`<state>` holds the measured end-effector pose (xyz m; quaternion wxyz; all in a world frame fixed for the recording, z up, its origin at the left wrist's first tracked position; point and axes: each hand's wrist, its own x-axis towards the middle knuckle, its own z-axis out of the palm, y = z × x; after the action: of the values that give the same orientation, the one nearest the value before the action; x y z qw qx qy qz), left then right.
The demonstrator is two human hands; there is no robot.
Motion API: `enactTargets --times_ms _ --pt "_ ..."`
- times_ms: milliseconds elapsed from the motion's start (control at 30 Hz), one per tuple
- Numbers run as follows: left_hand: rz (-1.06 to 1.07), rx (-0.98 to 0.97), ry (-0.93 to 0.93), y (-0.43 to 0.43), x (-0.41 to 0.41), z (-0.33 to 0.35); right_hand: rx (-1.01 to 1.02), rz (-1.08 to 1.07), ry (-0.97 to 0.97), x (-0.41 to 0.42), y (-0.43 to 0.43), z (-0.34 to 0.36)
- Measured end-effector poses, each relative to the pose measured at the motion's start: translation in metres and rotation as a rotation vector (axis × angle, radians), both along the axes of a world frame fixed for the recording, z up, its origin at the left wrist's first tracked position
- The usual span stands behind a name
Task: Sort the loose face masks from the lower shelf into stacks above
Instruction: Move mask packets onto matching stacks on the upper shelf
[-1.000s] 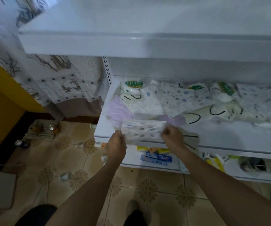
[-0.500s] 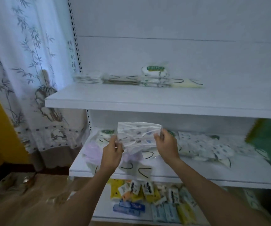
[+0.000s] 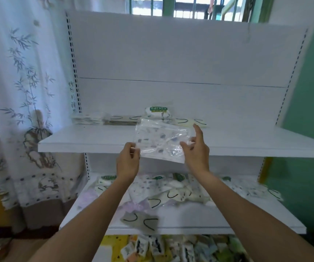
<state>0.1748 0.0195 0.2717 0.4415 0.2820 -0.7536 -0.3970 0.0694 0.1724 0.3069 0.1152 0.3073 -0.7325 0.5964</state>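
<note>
The left hand (image 3: 128, 161) and right hand (image 3: 196, 150) pinch the bagged face mask (image 3: 162, 142) by its side edges, just before the lip of the upper shelf (image 3: 95, 140). It looks light, floppy and slick-filmed, so edge grips suit it.

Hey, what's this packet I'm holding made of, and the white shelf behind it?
The mask packet looks like thin clear plastic film, glossy: glints and wrinkles run across it, and a printed mask, probably soft nonwoven fabric, shows through. The upper shelf looks like painted sheet metal, smooth matte white with a thin front lip; coated board can't be ruled out.
</note>
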Motion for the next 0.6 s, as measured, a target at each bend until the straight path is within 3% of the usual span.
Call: enactTargets --times_ms 300,600 --pt "0.15 -0.135 0.025 -0.084 0.068 0.027 0.083 0.143 0.097 0.023 -0.116 0.019" --pt "0.324 -0.232 -0.056 -0.274 0.111 0.047 0.161 0.295 0.062 0.048 -0.323 0.031"
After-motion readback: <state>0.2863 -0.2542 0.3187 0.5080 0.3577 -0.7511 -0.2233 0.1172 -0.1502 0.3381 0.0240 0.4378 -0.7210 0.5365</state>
